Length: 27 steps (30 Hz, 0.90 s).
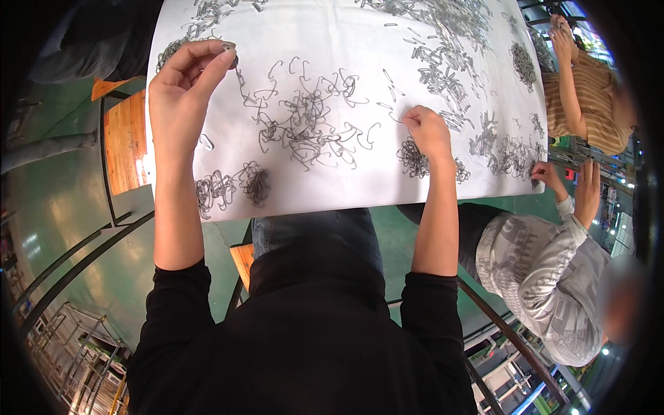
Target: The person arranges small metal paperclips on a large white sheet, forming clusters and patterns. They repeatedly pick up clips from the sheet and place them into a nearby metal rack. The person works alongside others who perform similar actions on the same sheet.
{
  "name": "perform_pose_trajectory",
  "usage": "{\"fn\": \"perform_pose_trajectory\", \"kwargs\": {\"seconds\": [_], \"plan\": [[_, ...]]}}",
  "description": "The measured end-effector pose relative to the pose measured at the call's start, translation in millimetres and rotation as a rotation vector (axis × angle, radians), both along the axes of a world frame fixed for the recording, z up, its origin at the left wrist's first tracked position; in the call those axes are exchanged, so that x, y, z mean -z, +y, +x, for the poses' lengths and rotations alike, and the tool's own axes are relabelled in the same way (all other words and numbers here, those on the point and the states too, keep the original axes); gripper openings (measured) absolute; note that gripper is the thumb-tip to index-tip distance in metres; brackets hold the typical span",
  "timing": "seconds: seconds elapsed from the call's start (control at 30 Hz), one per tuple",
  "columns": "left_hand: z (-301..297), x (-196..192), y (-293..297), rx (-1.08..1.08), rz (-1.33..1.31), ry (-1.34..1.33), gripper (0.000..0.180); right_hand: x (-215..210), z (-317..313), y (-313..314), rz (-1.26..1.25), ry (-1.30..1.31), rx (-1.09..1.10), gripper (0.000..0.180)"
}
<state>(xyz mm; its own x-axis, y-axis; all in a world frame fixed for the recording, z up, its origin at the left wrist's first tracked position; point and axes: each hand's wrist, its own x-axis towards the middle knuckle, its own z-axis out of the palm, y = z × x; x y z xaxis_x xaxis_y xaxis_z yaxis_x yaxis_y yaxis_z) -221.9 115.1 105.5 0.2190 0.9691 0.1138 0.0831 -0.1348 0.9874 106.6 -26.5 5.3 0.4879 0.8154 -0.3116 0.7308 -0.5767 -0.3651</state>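
My left hand [181, 100] is raised at the left side of the white-covered table [235, 142]. Its thumb and fingers pinch a small dark metal piece [234, 61], whose exact shape is mostly hidden. Just beyond those fingertips begins a loose, tangled pile of bent wire hooks [304, 114], spread over the middle. To the right, my right hand [429, 133] is closed in a pinch at a thin wire piece [395, 116] that shows by its fingertips. Below that hand sits a dense bunch of hooks [413, 159].
Two more hook clusters, one dense [256, 183] and one looser [216, 191], lie near the front edge. Narrow oblong metal links [449, 62] cover the far right. A person in a patterned grey top [532, 277] and another in stripes [584, 104] work along the right side. A wooden stool [126, 142] stands left.
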Motion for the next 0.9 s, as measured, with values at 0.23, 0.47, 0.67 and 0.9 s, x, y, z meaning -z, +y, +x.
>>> {"fn": "perform_pose_trajectory", "kwargs": {"seconds": [0.23, 0.47, 0.67, 0.9], "plan": [[-9.8, 4.4, -6.0, -0.042, -0.027, -0.082, 0.017, 11.8, -13.5, -8.8, 0.17, -0.065, -0.186, 0.01], [-22.5, 5.5, -13.6, -0.029, -0.032, -0.106, 0.016, -22.0, -9.6, -25.0, -0.249, -0.113, -0.222, 0.011], [-28.7, 2.6, -22.7, -0.028, -0.032, -0.08, 0.015, 5.6, -62.3, 4.2, 0.348, 0.017, -0.195, 0.011], [-32.2, 2.3, -34.6, -0.01, -0.035, -0.064, 0.016, 30.7, -94.0, 41.5, 0.228, -0.137, -0.14, 0.016]]}}
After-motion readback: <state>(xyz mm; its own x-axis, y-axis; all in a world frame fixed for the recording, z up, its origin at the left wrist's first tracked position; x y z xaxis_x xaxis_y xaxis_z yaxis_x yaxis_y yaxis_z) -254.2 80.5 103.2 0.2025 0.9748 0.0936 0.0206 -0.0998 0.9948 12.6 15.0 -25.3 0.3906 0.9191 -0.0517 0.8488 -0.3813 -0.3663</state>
